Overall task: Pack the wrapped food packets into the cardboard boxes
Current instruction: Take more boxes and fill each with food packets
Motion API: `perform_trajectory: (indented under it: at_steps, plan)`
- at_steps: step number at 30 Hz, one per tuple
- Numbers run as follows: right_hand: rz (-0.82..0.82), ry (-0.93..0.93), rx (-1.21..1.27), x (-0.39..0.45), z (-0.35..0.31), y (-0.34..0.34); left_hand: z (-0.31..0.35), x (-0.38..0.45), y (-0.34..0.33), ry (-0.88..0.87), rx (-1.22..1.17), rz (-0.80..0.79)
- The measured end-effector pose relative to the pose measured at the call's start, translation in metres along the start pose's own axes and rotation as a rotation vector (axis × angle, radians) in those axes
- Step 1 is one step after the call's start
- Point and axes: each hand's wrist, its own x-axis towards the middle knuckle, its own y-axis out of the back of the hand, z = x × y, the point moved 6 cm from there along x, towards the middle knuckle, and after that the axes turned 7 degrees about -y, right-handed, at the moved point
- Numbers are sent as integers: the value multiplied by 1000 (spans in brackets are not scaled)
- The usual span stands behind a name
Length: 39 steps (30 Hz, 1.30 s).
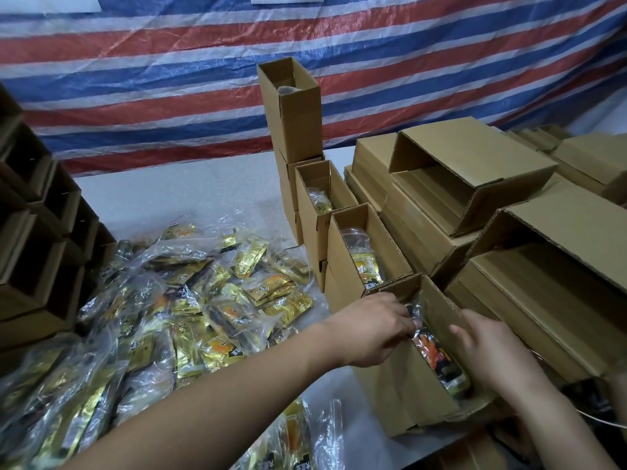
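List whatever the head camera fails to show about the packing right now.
- Left hand fingertips: hidden behind the nearest box wall and the packet, so its grip is unclear.
- How many packets that box holds: only the top one shows.
- Tallest box contents: walls hide all but a sliver.
- Packet print: too small and blurred.
- Right hand palm: turned away.

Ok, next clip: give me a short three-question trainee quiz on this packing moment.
1. True or false: the nearest open box already has a packet in it.
2. Which hand touches the plastic wrap at that box's far end? A) left hand B) right hand
3. Fill in: the loose pile of packets lies to the ____ of the open boxes.

Key: 1 true; 2 A; 3 left.
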Motion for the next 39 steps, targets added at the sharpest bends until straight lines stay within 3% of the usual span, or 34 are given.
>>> perform_trajectory:
  at_steps: [6, 10, 12, 17, 21, 28, 39]
  plan:
    - [19, 21, -6, 0, -1, 3, 0, -1, 1, -10, 25, 24]
    - [30, 16, -4, -2, -2, 6, -6, -23, 11, 110, 11, 259]
    - [19, 8, 2, -2, -2, 7, -14, -43, 0, 195, 7, 292]
    - [24, 26, 28, -1, -3, 9, -25, -71, -86, 299, 4, -281]
    - [37, 22, 48, 0, 0, 11, -32, -73, -130, 408, -15, -496]
    - [53, 17, 63, 4, 3, 12, -27, -57, -150, 391, 130, -502]
    - [63, 10, 36, 0, 5, 17, -33, -62, -156, 377, 89, -438]
